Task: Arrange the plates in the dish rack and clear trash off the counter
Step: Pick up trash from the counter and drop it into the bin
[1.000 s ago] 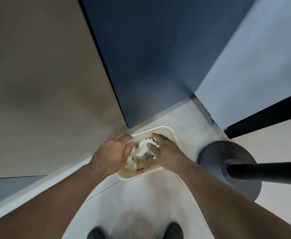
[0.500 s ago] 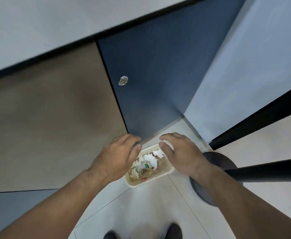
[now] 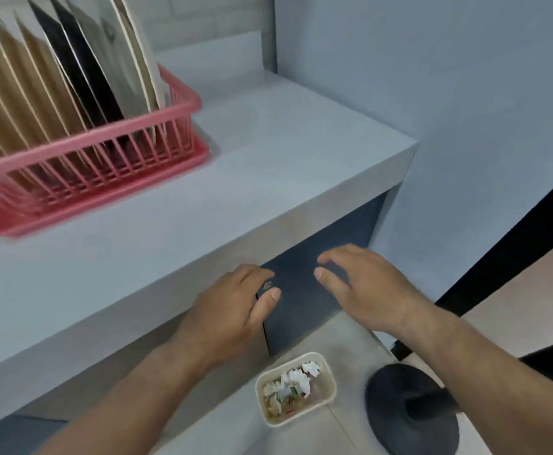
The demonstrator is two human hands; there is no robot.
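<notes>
A pink dish rack point(image 3: 111, 152) stands on the grey counter point(image 3: 268, 165) at the upper left, with several plates point(image 3: 71, 67) upright in it, tan, black and cream. On the floor below sits a cream trash bin point(image 3: 329, 379) holding crumpled white paper and scraps point(image 3: 293, 384). My left hand point(image 3: 232, 310) and my right hand point(image 3: 363, 284) hover empty in front of the counter's edge, fingers relaxed, above the bin and apart from it.
A dark blue cabinet door point(image 3: 301, 300) with a small round lock lies under the counter. A black round stand base point(image 3: 409, 408) with a pole sits on the floor to the right of the bin. A pale wall point(image 3: 465, 93) bounds the counter's right end.
Both hands have lifted up out of the bin, leaving the white paper inside. The view has tilted up from the floor, so the counter and the rack of plates now show.
</notes>
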